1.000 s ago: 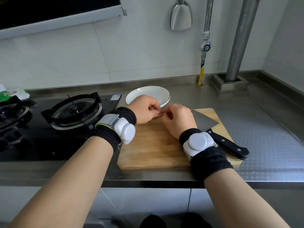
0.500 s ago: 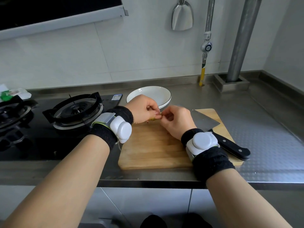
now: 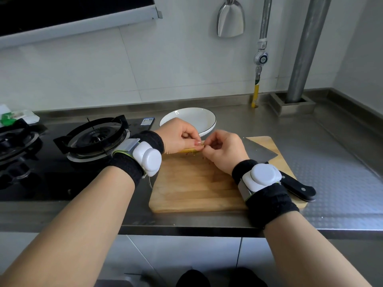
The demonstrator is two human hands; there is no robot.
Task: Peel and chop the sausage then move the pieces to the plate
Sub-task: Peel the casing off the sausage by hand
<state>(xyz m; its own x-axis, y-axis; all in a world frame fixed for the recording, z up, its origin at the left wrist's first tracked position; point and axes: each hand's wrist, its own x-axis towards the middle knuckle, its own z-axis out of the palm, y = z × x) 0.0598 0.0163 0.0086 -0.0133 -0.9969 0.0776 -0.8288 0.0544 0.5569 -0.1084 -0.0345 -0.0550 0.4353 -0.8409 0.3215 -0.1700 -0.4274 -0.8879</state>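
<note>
Over the far edge of the wooden cutting board (image 3: 192,187), my left hand (image 3: 179,135) holds a small yellowish sausage (image 3: 189,150), mostly hidden under the fingers. My right hand (image 3: 224,149) pinches at the sausage's end, fingertips touching those of the left hand. A white plate (image 3: 199,119) with a dark rim stands just behind the hands on the steel counter. A cleaver with a black handle (image 3: 298,188) lies on the board's right side, blade partly hidden by my right wrist.
A black gas hob with a burner (image 3: 97,137) lies to the left. A steel pipe (image 3: 304,50) in a square base rises at the back right, next to a gas valve with a yellow hose (image 3: 257,94). A metal scoop (image 3: 230,17) hangs on the wall.
Both hands stay together at the sausage; the fingers have shifted slightly and a bit more of the sausage shows beneath the left hand.
</note>
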